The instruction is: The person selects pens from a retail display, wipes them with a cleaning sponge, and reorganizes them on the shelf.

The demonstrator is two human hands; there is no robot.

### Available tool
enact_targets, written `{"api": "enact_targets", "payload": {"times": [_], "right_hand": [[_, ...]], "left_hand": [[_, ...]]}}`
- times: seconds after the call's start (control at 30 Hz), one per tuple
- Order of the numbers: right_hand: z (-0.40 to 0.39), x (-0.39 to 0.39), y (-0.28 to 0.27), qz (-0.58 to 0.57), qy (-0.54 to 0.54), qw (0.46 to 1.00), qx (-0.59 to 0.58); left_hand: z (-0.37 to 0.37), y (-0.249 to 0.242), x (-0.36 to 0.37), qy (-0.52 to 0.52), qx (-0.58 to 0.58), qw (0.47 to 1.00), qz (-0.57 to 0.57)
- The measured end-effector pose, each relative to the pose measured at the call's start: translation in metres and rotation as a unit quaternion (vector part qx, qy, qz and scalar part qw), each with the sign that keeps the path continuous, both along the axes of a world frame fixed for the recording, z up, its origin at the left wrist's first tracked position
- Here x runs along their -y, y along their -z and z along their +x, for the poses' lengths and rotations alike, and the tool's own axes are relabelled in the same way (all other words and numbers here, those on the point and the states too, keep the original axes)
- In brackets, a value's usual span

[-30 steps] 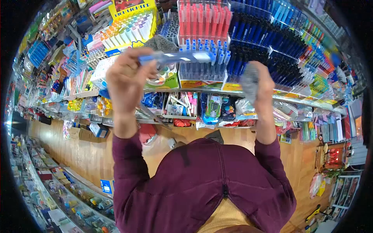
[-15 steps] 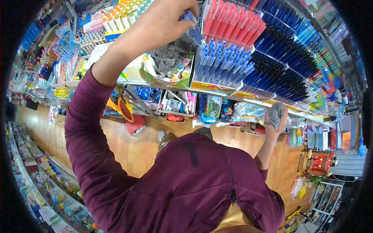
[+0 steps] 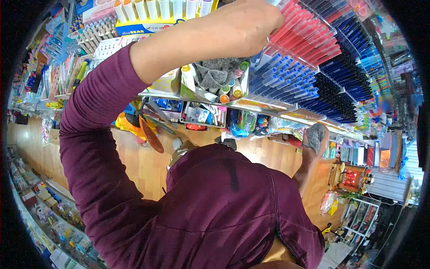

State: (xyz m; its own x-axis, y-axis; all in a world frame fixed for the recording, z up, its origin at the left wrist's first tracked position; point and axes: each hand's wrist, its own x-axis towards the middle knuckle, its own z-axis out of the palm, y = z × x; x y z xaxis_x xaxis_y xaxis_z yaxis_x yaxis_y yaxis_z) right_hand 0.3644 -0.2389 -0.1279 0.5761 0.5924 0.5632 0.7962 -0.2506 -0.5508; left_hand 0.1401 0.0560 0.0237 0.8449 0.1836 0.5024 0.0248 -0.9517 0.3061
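Note:
My left hand (image 3: 260, 29) is over the left edge of the pen racks, back of the hand up, fingers curled. Its fingertips are hidden, so whatever they hold does not show. Just below and right of it stand blue-capped pens (image 3: 286, 76) in a clear holder, with red pens (image 3: 307, 31) behind them. Low on the right, my right hand (image 3: 323, 140) is closed around a bunched grey cloth (image 3: 316, 136), beside the shelf edge. Another grey fuzzy cloth (image 3: 215, 74) lies on top of a box of bottles with coloured caps (image 3: 224, 97), under my left forearm.
Dark blue pens (image 3: 336, 96) fill racks to the right. A yellow display of white markers (image 3: 163, 9) stands back left. Below the shelf are bins of packaged goods (image 3: 199, 114) and an orange-brown paddle-shaped thing (image 3: 151, 134). More stocked shelves (image 3: 40, 201) line the lower left.
My left hand, which gripped a blue pen at the left of the blue-capped row, has moved right over the racks; that pen is no longer clearly visible. The view has shifted. My right hand keeps the cloth.

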Motion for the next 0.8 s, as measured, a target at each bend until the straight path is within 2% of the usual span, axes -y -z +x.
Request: {"api": "enact_targets", "payload": {"times": [0.17, 0.23, 0.37, 0.5, 0.6, 0.67, 0.8], "right_hand": [[-0.013, -0.008, -0.002, -0.02, 0.028, 0.997, 0.067], [-0.017, -0.007, -0.001, 0.001, -0.005, 1.0, -0.012], [-0.029, -0.006, -0.002, 0.024, 0.015, 1.0, 0.008], [-0.026, -0.002, 0.005, 0.041, 0.03, 0.998, -0.021], [-0.018, 0.001, 0.014, 0.012, 0.005, 1.0, -0.003], [-0.014, 0.002, 0.019, 0.002, -0.009, 0.998, -0.058], [0.0, 0.003, 0.037, 0.036, -0.043, 0.996, -0.063]], "left_hand": [[0.005, 0.003, -0.003, -0.018, -0.06, 0.998, -0.032], [0.003, -0.003, -0.002, -0.008, -0.072, 0.997, -0.033], [0.008, -0.011, 0.002, -0.025, -0.105, 0.993, -0.041], [0.019, -0.017, 0.005, -0.055, -0.14, 0.988, -0.044], [0.025, -0.018, 0.007, -0.059, -0.113, 0.99, -0.061], [0.03, -0.023, 0.011, -0.122, -0.166, 0.975, -0.079], [0.038, -0.016, 0.014, -0.142, -0.153, 0.977, -0.05]]}}
